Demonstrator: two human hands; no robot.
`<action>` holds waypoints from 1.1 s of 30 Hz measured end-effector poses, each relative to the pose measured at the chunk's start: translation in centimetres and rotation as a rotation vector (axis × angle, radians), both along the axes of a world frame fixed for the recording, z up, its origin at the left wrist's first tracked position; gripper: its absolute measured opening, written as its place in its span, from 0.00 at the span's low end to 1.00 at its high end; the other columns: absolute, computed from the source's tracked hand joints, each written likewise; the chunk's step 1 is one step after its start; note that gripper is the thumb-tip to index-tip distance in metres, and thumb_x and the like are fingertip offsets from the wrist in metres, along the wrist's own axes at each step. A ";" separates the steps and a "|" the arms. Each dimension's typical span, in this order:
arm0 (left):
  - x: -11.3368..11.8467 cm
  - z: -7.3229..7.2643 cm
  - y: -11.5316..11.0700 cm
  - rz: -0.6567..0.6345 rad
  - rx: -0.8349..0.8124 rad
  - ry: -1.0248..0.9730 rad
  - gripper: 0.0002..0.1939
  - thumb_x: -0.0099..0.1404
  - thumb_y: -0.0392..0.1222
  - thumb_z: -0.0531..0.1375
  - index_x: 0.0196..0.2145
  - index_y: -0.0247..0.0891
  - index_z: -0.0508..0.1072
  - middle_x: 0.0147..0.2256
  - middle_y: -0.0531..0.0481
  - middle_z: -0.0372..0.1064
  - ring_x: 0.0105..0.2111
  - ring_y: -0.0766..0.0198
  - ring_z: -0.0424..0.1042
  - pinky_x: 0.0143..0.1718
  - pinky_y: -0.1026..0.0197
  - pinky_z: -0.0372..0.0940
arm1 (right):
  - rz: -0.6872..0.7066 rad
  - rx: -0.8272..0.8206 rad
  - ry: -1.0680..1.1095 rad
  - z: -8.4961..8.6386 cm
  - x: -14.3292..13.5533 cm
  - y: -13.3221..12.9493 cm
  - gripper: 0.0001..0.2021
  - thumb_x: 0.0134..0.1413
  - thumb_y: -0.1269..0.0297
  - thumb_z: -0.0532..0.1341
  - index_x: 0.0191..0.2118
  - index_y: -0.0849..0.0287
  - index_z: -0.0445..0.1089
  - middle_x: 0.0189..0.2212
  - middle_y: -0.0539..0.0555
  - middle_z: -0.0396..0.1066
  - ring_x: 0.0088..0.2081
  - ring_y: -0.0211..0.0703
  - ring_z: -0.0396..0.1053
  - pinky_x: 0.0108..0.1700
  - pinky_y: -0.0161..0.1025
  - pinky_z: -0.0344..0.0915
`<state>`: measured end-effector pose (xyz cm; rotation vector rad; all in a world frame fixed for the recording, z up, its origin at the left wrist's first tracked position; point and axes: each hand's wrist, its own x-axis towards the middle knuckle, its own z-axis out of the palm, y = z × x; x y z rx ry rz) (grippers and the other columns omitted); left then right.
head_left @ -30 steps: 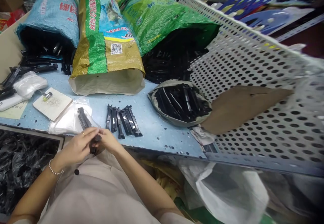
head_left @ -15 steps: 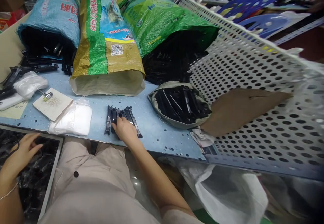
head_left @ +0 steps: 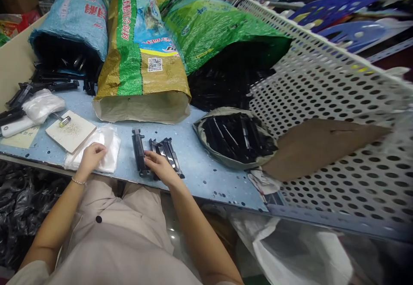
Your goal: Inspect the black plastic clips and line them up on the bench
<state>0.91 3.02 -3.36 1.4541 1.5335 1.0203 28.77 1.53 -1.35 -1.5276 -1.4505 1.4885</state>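
Note:
My right hand (head_left: 160,167) holds a long black plastic part (head_left: 138,151) nearly upright between thumb and fingers, just above the table. Beside and partly under that hand, several more black parts (head_left: 167,151) lie side by side. My left hand (head_left: 92,158) rests at a stack of clear plastic bags (head_left: 111,158), its fingertips pinched together at the top bag. The fingers of that hand partly cover the bag's edge. Close behind the stack lies a pale square board (head_left: 71,132) with a small metal-tipped tool (head_left: 65,121) on it.
An open sack (head_left: 237,139) full of black parts stands at right, against a perforated white panel (head_left: 322,87) and brown cardboard (head_left: 325,151). Blue (head_left: 72,22), gold (head_left: 142,78) and green (head_left: 219,31) sacks line the back. Wrapped black pieces (head_left: 26,207) lie below the table at left.
My left hand has come up from the wrapped pieces below the table to the bag stack. My right hand has separated one black part from the row, to the left.

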 end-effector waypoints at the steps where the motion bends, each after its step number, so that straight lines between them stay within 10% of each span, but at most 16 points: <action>1: -0.5 -0.1 0.0 0.027 -0.036 -0.129 0.05 0.55 0.40 0.66 0.26 0.36 0.75 0.33 0.48 0.72 0.35 0.61 0.72 0.40 0.59 0.65 | -0.029 -0.042 0.211 -0.1 -0.6 -0.1 0.19 0.55 0.55 0.63 0.49 0.59 0.72 0.36 0.54 0.77 0.38 0.44 0.73 0.41 0.39 0.67; 6: -0.4 0.0 0.0 0.103 -0.096 -0.338 0.12 0.46 0.44 0.72 0.23 0.35 0.75 0.28 0.52 0.70 0.29 0.66 0.68 0.33 0.63 0.61 | -0.022 -0.243 0.729 0.1 -6.2 0.5 0.19 0.42 0.54 0.73 0.39 0.59 0.76 0.28 0.50 0.75 0.29 0.38 0.71 0.32 0.35 0.66; 15: -2.1 1.2 -1.2 0.114 0.080 -0.293 0.08 0.56 0.42 0.67 0.30 0.36 0.73 0.34 0.48 0.72 0.33 0.64 0.71 0.36 0.61 0.68 | -0.144 -0.331 0.756 -2.3 -8.3 2.2 0.20 0.34 0.55 0.76 0.31 0.62 0.74 0.23 0.48 0.74 0.24 0.34 0.68 0.30 0.33 0.67; 21: -3.0 1.2 -1.4 -0.083 0.300 0.345 0.17 0.60 0.28 0.54 0.40 0.39 0.79 0.47 0.43 0.73 0.49 0.55 0.72 0.55 0.49 0.65 | -0.160 -0.270 0.785 -0.9 -6.0 -0.5 0.18 0.43 0.54 0.73 0.37 0.60 0.74 0.28 0.51 0.76 0.26 0.36 0.71 0.27 0.31 0.67; 28: -1.9 2.7 -2.1 -0.163 0.230 0.276 0.31 0.64 0.29 0.52 0.64 0.41 0.64 0.62 0.41 0.61 0.60 0.55 0.65 0.61 0.51 0.63 | 0.080 -0.594 0.870 -2.3 -7.7 -2.6 0.17 0.51 0.55 0.70 0.39 0.65 0.73 0.31 0.57 0.76 0.25 0.35 0.71 0.23 0.28 0.66; 33: -0.9 5.9 -7.2 -0.485 0.242 0.311 0.36 0.66 0.28 0.50 0.70 0.48 0.52 0.67 0.44 0.54 0.65 0.56 0.59 0.65 0.51 0.59 | 0.078 -0.388 0.707 -1.6 -9.7 -2.9 0.15 0.51 0.56 0.69 0.39 0.62 0.74 0.29 0.52 0.74 0.28 0.37 0.71 0.29 0.32 0.68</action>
